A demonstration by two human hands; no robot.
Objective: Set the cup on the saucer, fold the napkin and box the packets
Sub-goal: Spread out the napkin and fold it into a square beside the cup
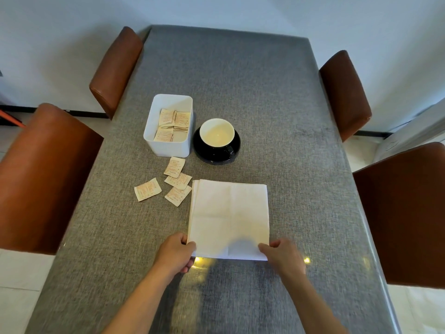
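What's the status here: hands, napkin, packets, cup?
Left hand and right hand pinch the napkin at its near corners. Cup on saucer. Four loose packets outside the box. Nothing in the way.

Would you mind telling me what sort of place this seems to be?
Probably a home dining room: a long table under grey cloth, brown padded chairs along both sides, and a cup on its saucer.

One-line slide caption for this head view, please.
Both hands, left hand and right hand, pinch the napkin near corners; cup on saucer, four packets outside the box.
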